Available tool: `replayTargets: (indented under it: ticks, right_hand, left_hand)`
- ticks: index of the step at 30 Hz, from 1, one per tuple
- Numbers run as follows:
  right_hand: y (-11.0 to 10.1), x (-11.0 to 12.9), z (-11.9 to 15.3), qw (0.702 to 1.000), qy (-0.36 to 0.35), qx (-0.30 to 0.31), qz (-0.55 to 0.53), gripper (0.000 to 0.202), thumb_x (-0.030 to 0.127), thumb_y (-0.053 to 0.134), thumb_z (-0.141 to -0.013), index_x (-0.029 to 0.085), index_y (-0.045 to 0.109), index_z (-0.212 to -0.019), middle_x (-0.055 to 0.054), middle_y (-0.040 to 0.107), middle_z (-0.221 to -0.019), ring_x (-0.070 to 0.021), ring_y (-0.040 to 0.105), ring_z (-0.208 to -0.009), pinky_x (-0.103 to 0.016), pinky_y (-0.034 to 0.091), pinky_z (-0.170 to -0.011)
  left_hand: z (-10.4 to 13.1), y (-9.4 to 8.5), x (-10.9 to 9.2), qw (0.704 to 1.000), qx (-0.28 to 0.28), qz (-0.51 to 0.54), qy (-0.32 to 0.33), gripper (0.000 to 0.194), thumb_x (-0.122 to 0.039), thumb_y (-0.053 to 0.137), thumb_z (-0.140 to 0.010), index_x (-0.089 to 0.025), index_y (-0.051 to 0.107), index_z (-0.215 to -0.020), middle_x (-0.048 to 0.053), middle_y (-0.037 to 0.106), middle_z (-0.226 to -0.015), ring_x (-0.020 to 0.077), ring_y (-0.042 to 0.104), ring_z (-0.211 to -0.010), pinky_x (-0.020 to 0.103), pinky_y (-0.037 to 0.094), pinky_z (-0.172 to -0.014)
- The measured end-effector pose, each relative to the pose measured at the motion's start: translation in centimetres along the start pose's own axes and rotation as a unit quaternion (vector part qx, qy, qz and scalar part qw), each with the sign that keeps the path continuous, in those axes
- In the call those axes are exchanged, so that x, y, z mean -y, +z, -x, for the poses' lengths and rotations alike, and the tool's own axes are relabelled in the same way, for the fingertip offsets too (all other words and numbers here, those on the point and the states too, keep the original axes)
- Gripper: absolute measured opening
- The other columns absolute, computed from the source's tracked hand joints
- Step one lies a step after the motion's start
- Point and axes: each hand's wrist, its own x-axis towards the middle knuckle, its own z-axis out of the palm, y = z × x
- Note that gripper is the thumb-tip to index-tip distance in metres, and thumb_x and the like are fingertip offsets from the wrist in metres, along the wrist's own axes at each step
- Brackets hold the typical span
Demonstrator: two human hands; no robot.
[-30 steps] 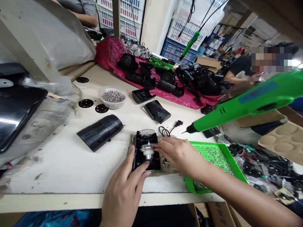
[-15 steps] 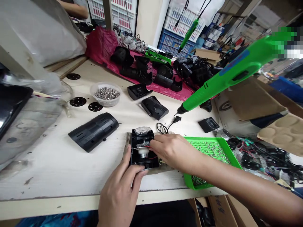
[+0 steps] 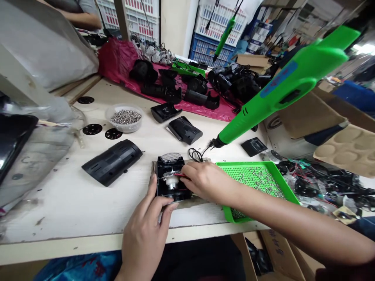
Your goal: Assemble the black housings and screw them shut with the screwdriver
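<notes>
An open black housing [image 3: 164, 188] with a round clear lens [image 3: 171, 157] at its far end and a white and metal part [image 3: 172, 180] inside lies on a cloth near the table's front edge. My left hand [image 3: 149, 226] grips the housing by its left side and near edge, thumb and fingers pressed on it. At the housing's right side, the fingers of my right hand [image 3: 205, 181] are pinched on thin red wires [image 3: 182, 175]. A black cable [image 3: 195, 154] curls behind my right hand. Above it hangs a green electric screwdriver [image 3: 263, 105].
A green tray [image 3: 260, 177] of screws stands at the right, and a round tub [image 3: 124, 119] of small metal parts at the back left. Black shells [image 3: 113, 162] lie about the table [image 3: 70, 210]. Another person's arm [image 3: 83, 19] shows at the top left.
The view has shifted, so the table items appear slightly further left. The hanging screwdriver looks larger and steeper. Both hands remain at the housing, my right fingers still at the red wires.
</notes>
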Motion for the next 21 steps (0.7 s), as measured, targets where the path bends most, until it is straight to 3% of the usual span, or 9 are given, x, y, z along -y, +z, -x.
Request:
replayTargets:
  ticks: [5,12,17,21]
  right_hand:
    - [-0.1,-0.1,-0.1,1.000,-0.017,-0.009,0.007,0.013,0.013,0.047,-0.092,0.013,0.057,-0.084,-0.006,0.061,-0.077,-0.0146,0.049,-0.059,-0.031,0.025,-0.053]
    - [1.0,0.1,-0.1,0.999,-0.010,-0.041,-0.028,0.016,0.012,0.046,-0.094,0.013,0.057,-0.083,-0.005,0.059,-0.075,-0.0136,0.048,-0.061,-0.028,0.029,-0.054]
    - [0.7,-0.4,-0.2,0.995,0.031,-0.022,-0.094,0.014,0.020,0.051,-0.094,0.014,0.059,-0.084,-0.005,0.063,-0.079,-0.0152,0.055,-0.067,-0.028,0.032,-0.059]
    - [-1.0,-1.3,0.1,0.977,0.033,0.011,-0.209,0.026,0.038,0.056,-0.093,0.016,0.063,-0.083,-0.003,0.065,-0.076,-0.0147,0.057,-0.069,-0.027,0.036,-0.062]
  left_hand:
    - [-0.2,-0.1,-0.1,1.000,0.002,-0.007,0.002,0.013,-0.033,0.056,-0.092,-0.025,0.059,-0.083,0.008,0.053,-0.142,0.0201,0.070,-0.094,0.027,0.049,-0.067]
    - [-0.3,-0.1,-0.1,1.000,-0.002,-0.006,-0.003,0.009,-0.031,0.058,-0.091,-0.025,0.060,-0.083,0.005,0.052,-0.144,0.0185,0.069,-0.092,0.027,0.048,-0.071]
    - [-0.2,-0.2,-0.3,1.000,0.017,-0.005,-0.018,0.013,-0.034,0.055,-0.092,-0.026,0.059,-0.083,0.004,0.050,-0.146,0.0209,0.067,-0.101,0.028,0.049,-0.070]
    - [-0.1,-0.1,-0.2,0.999,0.021,-0.020,-0.029,0.012,-0.037,0.056,-0.091,-0.027,0.060,-0.085,0.004,0.049,-0.146,0.0236,0.066,-0.106,0.030,0.050,-0.071]
